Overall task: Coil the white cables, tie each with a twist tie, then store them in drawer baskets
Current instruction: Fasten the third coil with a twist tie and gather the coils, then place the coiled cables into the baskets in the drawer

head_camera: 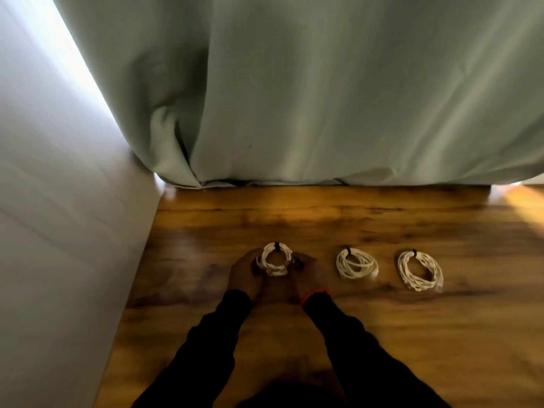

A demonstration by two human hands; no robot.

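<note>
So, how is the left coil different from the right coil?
The left coil is held between both hands; the right coil lies free on the wooden floor. The left coil looks round and compact, the right coil longer and looser. Both are white with a dark tie at the top.

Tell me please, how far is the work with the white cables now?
Done: the middle coil and the right coil lie coiled on the wooden surface, each with a dark tie at its top. In hand: the left coil, also bearing a dark tie, is held between the left hand and the right hand. Left: storing all three; no drawer basket is in view.
</note>
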